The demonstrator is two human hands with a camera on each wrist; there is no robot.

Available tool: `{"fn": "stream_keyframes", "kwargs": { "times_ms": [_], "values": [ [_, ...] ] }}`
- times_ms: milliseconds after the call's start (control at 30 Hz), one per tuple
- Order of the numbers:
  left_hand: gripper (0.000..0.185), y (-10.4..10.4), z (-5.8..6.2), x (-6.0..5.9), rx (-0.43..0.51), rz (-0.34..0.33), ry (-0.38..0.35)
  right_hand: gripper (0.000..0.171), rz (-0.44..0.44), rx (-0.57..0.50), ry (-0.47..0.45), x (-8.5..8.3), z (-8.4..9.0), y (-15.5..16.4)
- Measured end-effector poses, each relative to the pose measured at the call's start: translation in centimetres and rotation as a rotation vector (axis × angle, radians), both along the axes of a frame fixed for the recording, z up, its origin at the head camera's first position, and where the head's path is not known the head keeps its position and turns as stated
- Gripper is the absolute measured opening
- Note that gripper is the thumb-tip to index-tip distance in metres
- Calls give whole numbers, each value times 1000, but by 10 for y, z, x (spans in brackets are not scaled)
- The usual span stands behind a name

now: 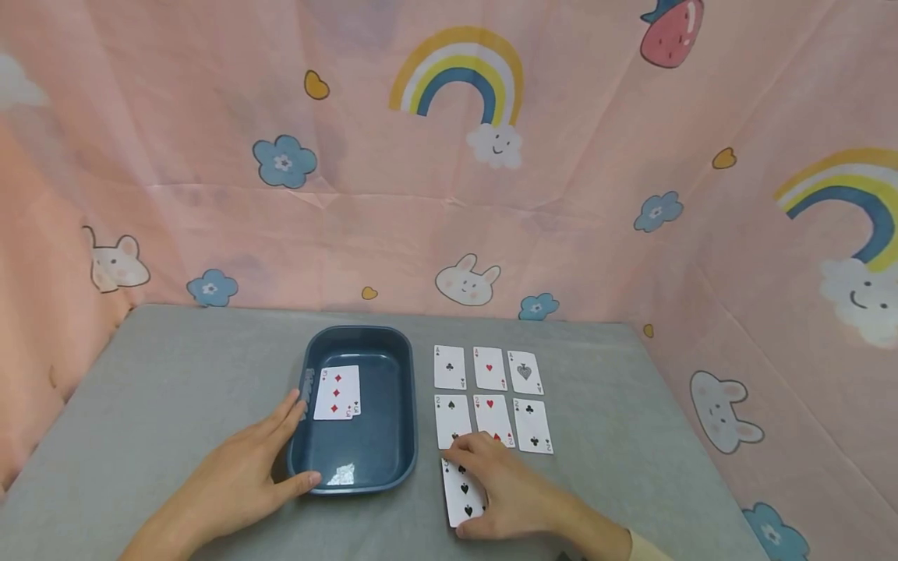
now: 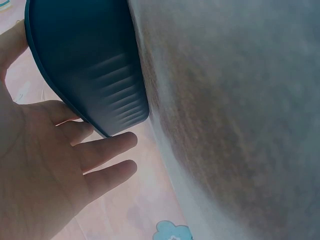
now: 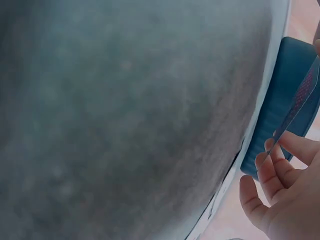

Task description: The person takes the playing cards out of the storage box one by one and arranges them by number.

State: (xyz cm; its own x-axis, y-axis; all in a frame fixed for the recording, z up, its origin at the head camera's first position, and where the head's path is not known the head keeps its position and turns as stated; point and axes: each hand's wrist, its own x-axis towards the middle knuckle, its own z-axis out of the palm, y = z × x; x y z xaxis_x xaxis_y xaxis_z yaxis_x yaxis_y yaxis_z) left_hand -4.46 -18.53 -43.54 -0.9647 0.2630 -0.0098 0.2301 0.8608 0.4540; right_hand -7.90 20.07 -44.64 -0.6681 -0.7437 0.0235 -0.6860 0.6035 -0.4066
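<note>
Far row of cards (image 1: 488,368): each marked A. Middle row (image 1: 494,423): each marked 2. Card in the tray (image 1: 337,393): 3 of diamonds. Card at the worktop's near edge (image 1: 463,492): apparently 3, partly covered.

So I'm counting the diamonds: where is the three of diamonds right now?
In the head view the three of diamonds lies face up inside the blue tray, left of the card grid, just beyond the left hand.

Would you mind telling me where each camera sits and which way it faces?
Head: above, looking down at table, blue tray, cards; both hands show.
Left wrist: beside left hand, facing tray wall.
Right wrist: low by right hand, fingers pinching a card.
All views share the tray.
</note>
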Motion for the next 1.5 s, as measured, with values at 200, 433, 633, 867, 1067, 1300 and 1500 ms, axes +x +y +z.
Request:
{"fn": "stream_keyframes", "kwargs": {
  "times_ms": [200,433,633,867,1067,1300,1500],
  "values": [
    [107,0,0,0,-2,-6,2,83,19,24,7,1,-3,-2],
    [108,0,0,0,0,-7,-17,79,-11,16,11,-1,-4,-2],
    [108,0,0,0,1,-3,-11,78,-44,3,1,-9,7,-4],
    [107,1,1,0,1,-7,11,78,-39,-22,-21,-23,25,-9],
    [107,1,2,0,0,-8,11,78,-28,-38,-26,-38,46,-19],
    [106,-1,1,1,12,-15,33,78,-16,-59,-62,-56,64,-39],
    [107,-2,-1,1,-3,-14,33,78,-32,-78,-113,-63,71,-60]
  ]
}}
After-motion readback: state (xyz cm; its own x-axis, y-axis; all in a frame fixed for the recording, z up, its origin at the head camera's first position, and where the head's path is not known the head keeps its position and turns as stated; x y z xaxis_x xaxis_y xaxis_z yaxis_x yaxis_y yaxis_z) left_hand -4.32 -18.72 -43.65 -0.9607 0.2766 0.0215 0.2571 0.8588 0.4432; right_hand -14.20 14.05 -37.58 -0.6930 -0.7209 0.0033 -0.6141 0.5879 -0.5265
